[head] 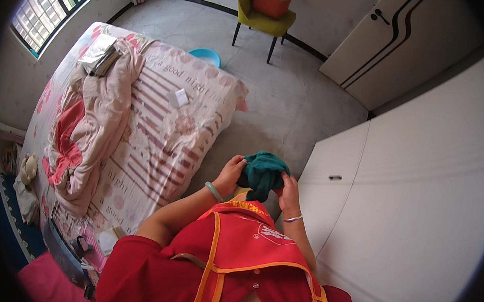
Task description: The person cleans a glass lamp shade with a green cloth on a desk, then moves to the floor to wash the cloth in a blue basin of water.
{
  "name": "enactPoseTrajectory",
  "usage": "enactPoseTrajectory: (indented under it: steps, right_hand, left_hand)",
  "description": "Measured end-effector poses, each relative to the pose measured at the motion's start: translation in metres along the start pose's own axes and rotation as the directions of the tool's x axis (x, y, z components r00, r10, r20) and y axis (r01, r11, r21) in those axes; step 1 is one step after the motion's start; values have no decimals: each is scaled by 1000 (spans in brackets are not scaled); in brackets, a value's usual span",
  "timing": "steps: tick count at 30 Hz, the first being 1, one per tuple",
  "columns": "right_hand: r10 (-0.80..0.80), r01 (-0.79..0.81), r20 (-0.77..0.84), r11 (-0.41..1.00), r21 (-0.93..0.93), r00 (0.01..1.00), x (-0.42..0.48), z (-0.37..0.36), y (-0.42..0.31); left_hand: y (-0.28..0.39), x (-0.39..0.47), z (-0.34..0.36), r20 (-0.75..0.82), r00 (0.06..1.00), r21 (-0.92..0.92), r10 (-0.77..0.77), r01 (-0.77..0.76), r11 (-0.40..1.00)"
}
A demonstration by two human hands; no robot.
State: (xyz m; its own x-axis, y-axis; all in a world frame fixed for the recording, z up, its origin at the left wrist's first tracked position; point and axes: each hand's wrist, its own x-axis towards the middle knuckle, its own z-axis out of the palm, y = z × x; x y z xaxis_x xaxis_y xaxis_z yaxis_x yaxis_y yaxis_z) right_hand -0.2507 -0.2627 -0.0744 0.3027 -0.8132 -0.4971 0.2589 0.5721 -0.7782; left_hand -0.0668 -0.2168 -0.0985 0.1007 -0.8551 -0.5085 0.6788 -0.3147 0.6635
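Note:
A bunched dark-green cloth (264, 169) hangs between my two hands, in front of my red apron (252, 244) with its orange edging. My left hand (233, 173) grips the cloth's left edge; a pale green bangle circles that wrist. My right hand (287, 192) pinches its right side, and a silver-coloured bangle is on this wrist. A darker, nearly black part of the cloth dangles at the bottom. The folds hide some of the fingertips.
A bed (158, 145) with a patterned sheet and a crumpled pink quilt (110, 104) lies left. White cabinet doors (394, 195) stand close on the right. Ahead are a blue basin (205, 56) on the grey floor, a yellow-green chair (267, 25) bearing an orange box (272, 1), and a door (371, 42).

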Motion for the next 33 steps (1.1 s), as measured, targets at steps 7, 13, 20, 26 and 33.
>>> enactPoseTrajectory:
  steps: [7, 13, 20, 26, 33]
  right_hand:
    - [123, -123, 72, 992, -12, 990, 191, 27, -95]
    - [279, -248, 269, 958, -145, 922, 326, 80, -161]
    - [391, -270, 318, 892, -363, 864, 490, 146, -193]
    - [475, -307, 313, 834, -459, 823, 602, 171, -210]
    - [514, -255, 338, 773, -581, 788, 712, 225, -224]
  left_hand:
    - [77, 155, 41, -174, 984, -43, 28, -36, 998]
    - [134, 257, 33, -290, 950, -94, 116, -149, 984]
    - [187, 395, -1, -280, 955, -276, 94, -174, 945]
    - [259, 483, -6, -234, 972, -366, -25, -65, 928]
    - [316, 560, -30, -396, 916, -423, -59, -125, 898]
